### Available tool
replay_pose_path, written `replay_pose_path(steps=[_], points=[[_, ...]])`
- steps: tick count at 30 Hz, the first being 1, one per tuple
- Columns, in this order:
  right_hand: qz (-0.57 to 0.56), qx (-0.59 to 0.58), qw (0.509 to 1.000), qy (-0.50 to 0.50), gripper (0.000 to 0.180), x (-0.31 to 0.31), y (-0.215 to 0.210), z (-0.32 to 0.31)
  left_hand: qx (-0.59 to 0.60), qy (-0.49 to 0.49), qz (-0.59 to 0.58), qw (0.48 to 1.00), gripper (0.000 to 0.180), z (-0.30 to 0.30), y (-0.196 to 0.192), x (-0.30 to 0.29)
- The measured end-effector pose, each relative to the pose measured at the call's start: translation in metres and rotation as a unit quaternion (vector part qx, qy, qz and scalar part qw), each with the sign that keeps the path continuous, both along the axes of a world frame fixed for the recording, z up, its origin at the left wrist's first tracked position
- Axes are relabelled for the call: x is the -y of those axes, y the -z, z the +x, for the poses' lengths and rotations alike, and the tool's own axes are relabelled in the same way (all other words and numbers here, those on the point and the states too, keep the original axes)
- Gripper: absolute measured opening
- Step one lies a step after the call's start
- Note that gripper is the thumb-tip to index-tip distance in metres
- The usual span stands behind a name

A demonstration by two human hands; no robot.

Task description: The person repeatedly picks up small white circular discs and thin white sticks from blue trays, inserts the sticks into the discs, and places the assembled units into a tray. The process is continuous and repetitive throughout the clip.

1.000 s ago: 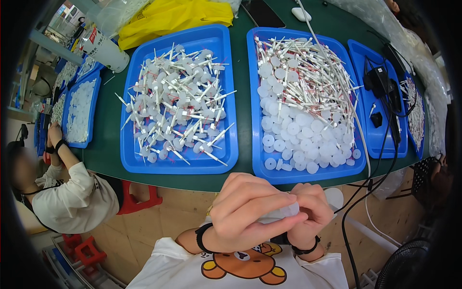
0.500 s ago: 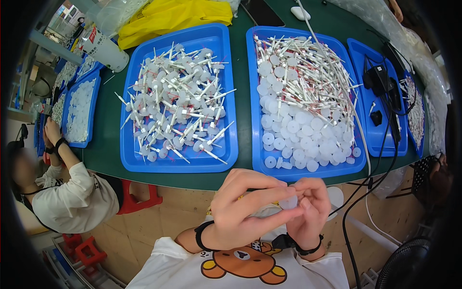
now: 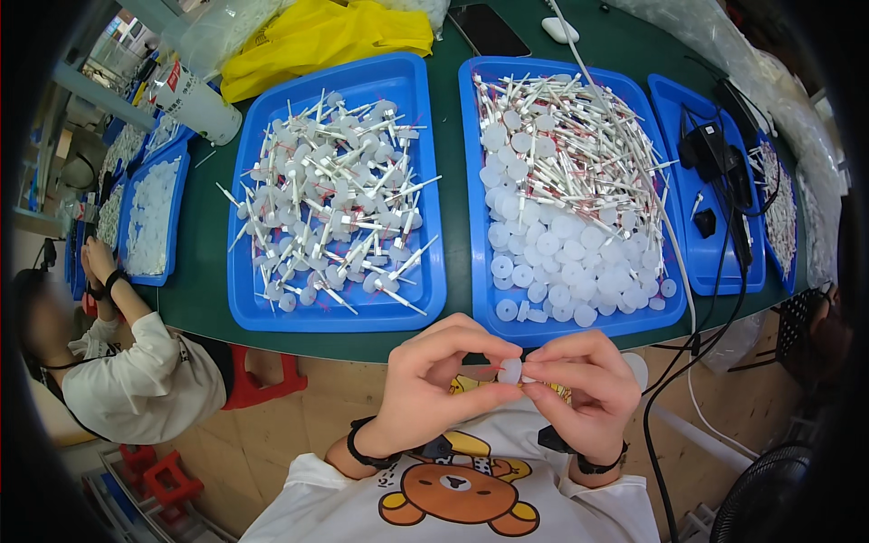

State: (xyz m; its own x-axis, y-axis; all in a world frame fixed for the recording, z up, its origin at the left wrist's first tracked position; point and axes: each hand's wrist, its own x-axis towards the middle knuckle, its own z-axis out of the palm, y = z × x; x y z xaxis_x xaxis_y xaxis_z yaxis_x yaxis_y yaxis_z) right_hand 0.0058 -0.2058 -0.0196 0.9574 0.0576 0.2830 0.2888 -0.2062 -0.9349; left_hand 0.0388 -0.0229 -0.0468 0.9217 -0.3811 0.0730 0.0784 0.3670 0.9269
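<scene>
A translucent white disc (image 3: pixel 510 370) is held upright in front of my chest. My left hand (image 3: pixel 430 385) pinches it between thumb and fingertips, and a thin red wire (image 3: pixel 490 369) sticks out on its left side. My right hand (image 3: pixel 590 389) is closed at the disc's other side, its thumb and index finger pinching a small white piece mostly hidden by the fingers. Beyond my hands, the left blue tray (image 3: pixel 403 313) bears white sticks fitted with discs. The right blue tray (image 3: pixel 468 190) holds loose discs (image 3: pixel 561 262) in front and thin white sticks with red wires (image 3: pixel 579 136) behind.
A narrower blue tray (image 3: pixel 715 271) at right carries a black adapter (image 3: pixel 711 149) and cables. A white cable crosses the right tray. At the back are a yellow bag (image 3: pixel 326 41), a cup (image 3: pixel 201 104) and a phone (image 3: pixel 489 30). Another person (image 3: pixel 149 371) works at far left.
My hands have drawn level and turned so the disc faces sideways, slightly left of before. The red wire now shows beside it. My right hand's fingers now point left toward the disc.
</scene>
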Motion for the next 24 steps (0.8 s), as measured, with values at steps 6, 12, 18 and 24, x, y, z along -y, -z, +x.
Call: replay_pose_path(steps=[6, 12, 18, 24], points=[[-0.092, 0.045, 0.993, 0.064, 0.027, -0.003, 0.000, -0.005, 0.012, 0.004, -0.008, 1.000, 0.039, 0.000, 0.002, -0.005], [-0.148, 0.117, 0.982, 0.012, 0.029, 0.000, -0.001, -0.002, 0.020, -0.008, -0.017, 1.000, 0.040, -0.002, 0.002, -0.008], [-0.060, 0.033, 0.997, -0.023, 0.023, -0.001, -0.004, -0.005, 0.072, -0.005, 0.002, 0.997, 0.034, -0.001, -0.002, -0.012], [0.225, -0.197, 0.952, -0.064, 0.012, -0.006, -0.004, -0.008, 0.073, 0.020, 0.016, 0.997, 0.030, 0.002, -0.009, -0.016]])
